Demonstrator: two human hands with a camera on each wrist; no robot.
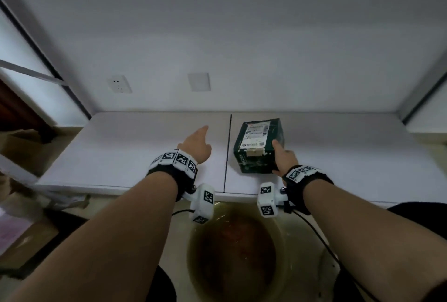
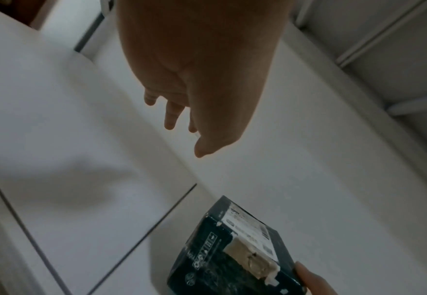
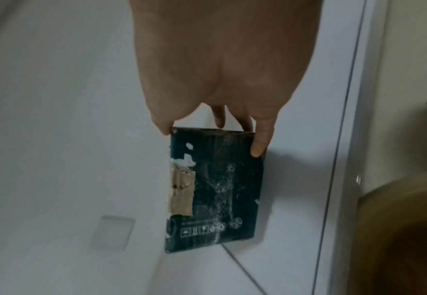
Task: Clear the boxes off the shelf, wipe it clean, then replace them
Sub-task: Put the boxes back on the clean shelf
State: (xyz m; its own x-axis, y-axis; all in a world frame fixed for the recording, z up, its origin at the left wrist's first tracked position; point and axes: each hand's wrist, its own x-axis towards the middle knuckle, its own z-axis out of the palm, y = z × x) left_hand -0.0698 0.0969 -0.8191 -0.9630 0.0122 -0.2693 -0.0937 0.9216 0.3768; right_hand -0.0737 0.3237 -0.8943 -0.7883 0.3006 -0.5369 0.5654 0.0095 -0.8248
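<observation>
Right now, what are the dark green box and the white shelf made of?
The dark green box looks like printed cardboard: torn patches along an edge show pale brown paper, and a white label is stuck on top. The right hand grips it. The white shelf looks smooth and matt, maybe coated board; I can't tell for sure.

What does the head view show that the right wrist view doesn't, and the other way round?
Only the head view shows the left hand, open over the shelf, and the wall socket. Only the right wrist view shows the box's near side with its torn tape patch. Both show the right hand gripping the dark green box and the basin below.
</observation>
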